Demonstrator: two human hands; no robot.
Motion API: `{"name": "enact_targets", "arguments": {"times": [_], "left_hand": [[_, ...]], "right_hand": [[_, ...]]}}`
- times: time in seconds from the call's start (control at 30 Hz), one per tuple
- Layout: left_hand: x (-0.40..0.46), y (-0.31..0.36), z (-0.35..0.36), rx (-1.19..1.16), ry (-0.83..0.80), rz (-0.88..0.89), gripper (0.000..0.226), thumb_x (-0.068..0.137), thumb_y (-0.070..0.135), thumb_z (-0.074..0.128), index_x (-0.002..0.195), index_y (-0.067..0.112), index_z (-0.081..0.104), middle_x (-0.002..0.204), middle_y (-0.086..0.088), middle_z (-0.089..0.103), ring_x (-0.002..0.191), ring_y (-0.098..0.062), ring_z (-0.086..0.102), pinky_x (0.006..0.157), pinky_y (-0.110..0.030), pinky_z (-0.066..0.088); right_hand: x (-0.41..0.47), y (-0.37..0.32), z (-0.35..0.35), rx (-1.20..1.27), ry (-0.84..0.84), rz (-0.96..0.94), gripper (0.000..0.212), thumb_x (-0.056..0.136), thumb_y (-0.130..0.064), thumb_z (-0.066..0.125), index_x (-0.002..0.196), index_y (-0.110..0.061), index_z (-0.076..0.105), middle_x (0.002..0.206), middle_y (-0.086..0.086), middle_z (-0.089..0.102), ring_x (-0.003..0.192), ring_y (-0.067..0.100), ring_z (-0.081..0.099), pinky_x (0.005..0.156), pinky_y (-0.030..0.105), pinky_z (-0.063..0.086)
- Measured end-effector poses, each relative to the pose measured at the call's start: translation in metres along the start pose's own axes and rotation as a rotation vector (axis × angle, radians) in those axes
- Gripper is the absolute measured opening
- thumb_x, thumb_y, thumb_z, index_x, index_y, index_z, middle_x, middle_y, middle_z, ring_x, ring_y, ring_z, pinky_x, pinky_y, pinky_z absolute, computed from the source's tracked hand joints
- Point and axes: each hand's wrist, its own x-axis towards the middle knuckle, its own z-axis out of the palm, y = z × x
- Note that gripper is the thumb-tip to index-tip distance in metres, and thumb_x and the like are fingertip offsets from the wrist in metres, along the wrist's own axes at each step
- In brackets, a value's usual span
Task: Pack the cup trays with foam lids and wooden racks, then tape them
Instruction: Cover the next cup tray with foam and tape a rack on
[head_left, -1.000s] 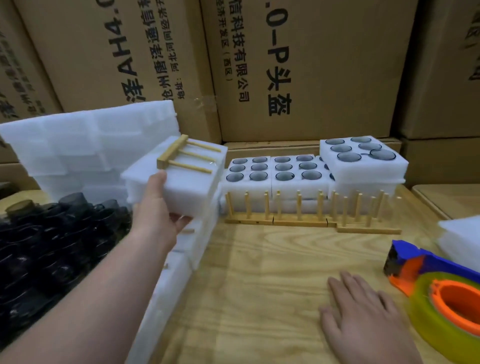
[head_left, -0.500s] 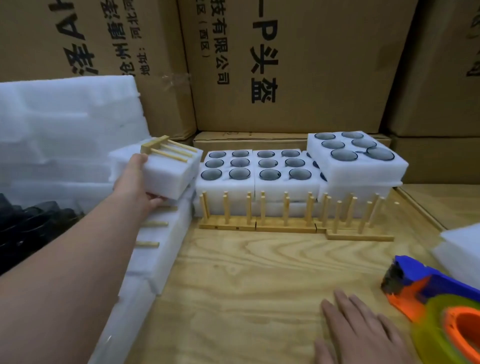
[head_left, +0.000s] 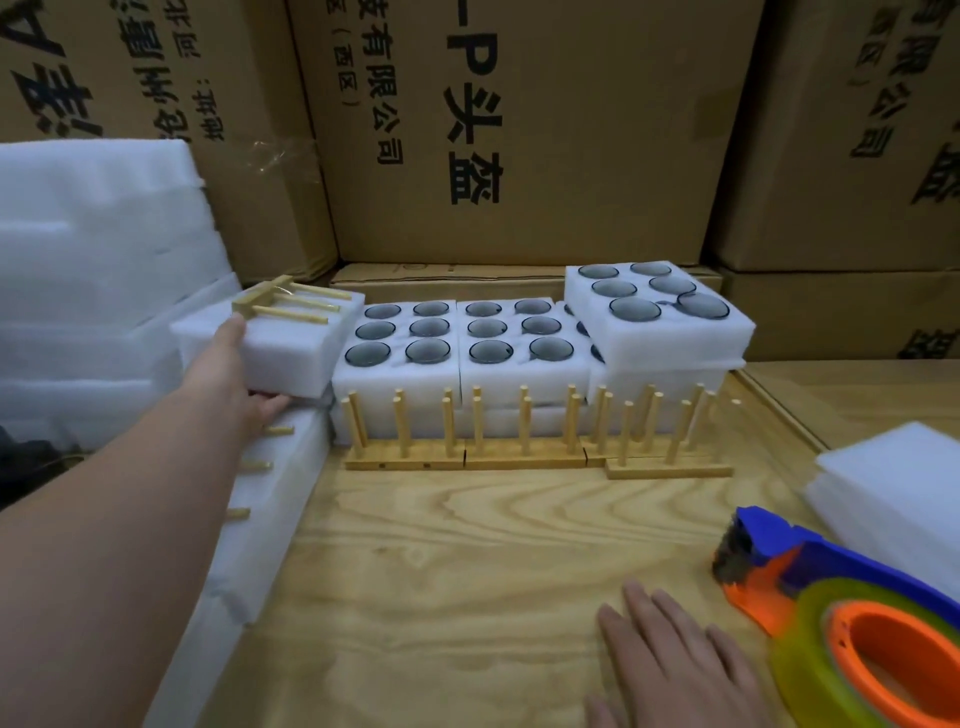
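One left hand grips rectangular foam pack.

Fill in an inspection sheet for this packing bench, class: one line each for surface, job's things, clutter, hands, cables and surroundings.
Surface: wooden table, bare grain in the middle.
Job's things: packed foam block with a wooden rack on top; open cup trays, one stacked tray; upright wooden racks in front; tape dispenser; foam lids.
Clutter: foam stack at left.
Hands: left hand holds the packed foam block; right hand rests flat on the table.
Cables: nothing seen.
Surroundings: cardboard boxes behind.
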Motion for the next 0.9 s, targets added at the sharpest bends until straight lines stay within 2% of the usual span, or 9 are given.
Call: {"name": "enact_targets", "arguments": {"times": [0.1, 0.2, 0.27, 0.3, 0.37, 0.53, 0.67, 0.8, 0.9], "left_hand": [[0.011, 0.005, -0.013, 0.128, 0.075, 0.042, 0.084, 0.080, 0.056, 0.080, 0.147, 0.027, 0.040, 0.149, -0.004, 0.047, 0.123, -0.032, 0.059, 0.090, -0.048, 0.059], [0.011, 0.013, -0.023, 0.404, 0.080, 0.117, 0.066, 0.083, 0.062, 0.073, 0.132, 0.026, 0.048, 0.123, -0.010, 0.059, 0.078, -0.031, 0.071, 0.051, -0.036, 0.061], [0.010, 0.019, -0.025, 0.515, 0.093, 0.107, 0.058, 0.087, 0.064, 0.066, 0.129, 0.028, 0.048, 0.095, -0.016, 0.068, 0.051, -0.030, 0.071, 0.039, -0.037, 0.057], [0.009, 0.021, -0.025, 0.532, 0.079, 0.098, 0.056, 0.090, 0.062, 0.063, 0.131, 0.027, 0.048, 0.087, -0.018, 0.069, 0.047, -0.029, 0.070, 0.036, -0.037, 0.056], [0.005, 0.023, -0.023, 0.521, 0.029, 0.093, 0.058, 0.096, 0.054, 0.060, 0.141, 0.021, 0.046, 0.086, -0.022, 0.065, 0.057, -0.030, 0.071, 0.036, -0.031, 0.055], [-0.012, 0.016, -0.021, 0.342, -0.072, 0.050, 0.066, 0.098, 0.044, 0.060, 0.151, 0.011, 0.035, 0.108, -0.028, 0.060, 0.084, -0.036, 0.070, 0.068, -0.037, 0.061], [-0.031, 0.005, -0.016, 0.612, -0.127, -0.026, 0.057, 0.102, 0.044, 0.043, 0.114, -0.010, 0.057, 0.097, -0.030, 0.072, 0.067, -0.036, 0.074, 0.052, -0.036, 0.058], [-0.064, -0.007, 0.013, 1.021, -0.169, 0.240, 0.044, 0.095, 0.036, 0.043, 0.084, 0.002, 0.069, 0.071, -0.013, 0.076, 0.049, -0.026, 0.068, 0.049, -0.024, 0.042], [-0.099, -0.022, 0.047, 1.201, -0.272, 0.604, 0.036, 0.086, 0.035, 0.046, 0.072, 0.011, 0.069, 0.056, -0.001, 0.070, 0.048, -0.019, 0.066, 0.054, -0.025, 0.046]], "right_hand": [[-0.005, -0.001, -0.003, 0.030, -0.027, 0.035, 0.066, 0.030, -0.059, 0.066, 0.081, -0.022, 0.083, 0.102, 0.004, 0.079, 0.085, 0.024, 0.078, 0.077, 0.042, 0.033], [-0.006, -0.001, -0.017, 0.021, -0.072, -0.026, 0.065, 0.043, -0.061, 0.065, 0.098, -0.030, 0.082, 0.122, -0.002, 0.074, 0.103, 0.017, 0.074, 0.088, 0.043, 0.040], [-0.004, 0.001, -0.018, 0.053, -0.069, -0.067, 0.069, 0.076, -0.068, 0.052, 0.142, -0.051, 0.048, 0.163, -0.017, 0.030, 0.147, 0.004, 0.035, 0.115, 0.041, 0.029], [-0.002, 0.003, -0.015, 0.085, -0.037, -0.063, 0.075, 0.084, -0.072, 0.041, 0.154, -0.052, 0.024, 0.168, -0.021, 0.003, 0.154, 0.003, 0.009, 0.121, 0.039, 0.015], [-0.001, 0.003, -0.012, 0.082, -0.079, -0.002, 0.081, 0.086, -0.075, 0.032, 0.158, -0.047, 0.006, 0.167, -0.022, -0.014, 0.154, 0.004, -0.009, 0.122, 0.036, 0.005], [0.002, 0.002, -0.010, 0.061, -0.067, -0.022, 0.080, 0.087, -0.076, 0.032, 0.158, -0.047, 0.007, 0.167, -0.022, -0.014, 0.154, 0.004, -0.009, 0.123, 0.036, 0.004], [-0.001, 0.004, -0.006, 0.069, -0.045, -0.042, 0.081, 0.086, -0.075, 0.032, 0.158, -0.046, 0.009, 0.167, -0.023, -0.013, 0.154, 0.003, -0.008, 0.122, 0.035, 0.005], [-0.002, 0.003, -0.005, 0.084, -0.010, -0.031, 0.081, 0.086, -0.073, 0.032, 0.158, -0.044, 0.009, 0.168, -0.021, -0.012, 0.154, 0.004, -0.009, 0.122, 0.036, 0.004], [-0.002, 0.003, -0.005, 0.106, 0.001, -0.039, 0.080, 0.085, -0.073, 0.031, 0.158, -0.047, 0.010, 0.168, -0.020, -0.012, 0.155, 0.004, -0.009, 0.122, 0.036, 0.003]]}}
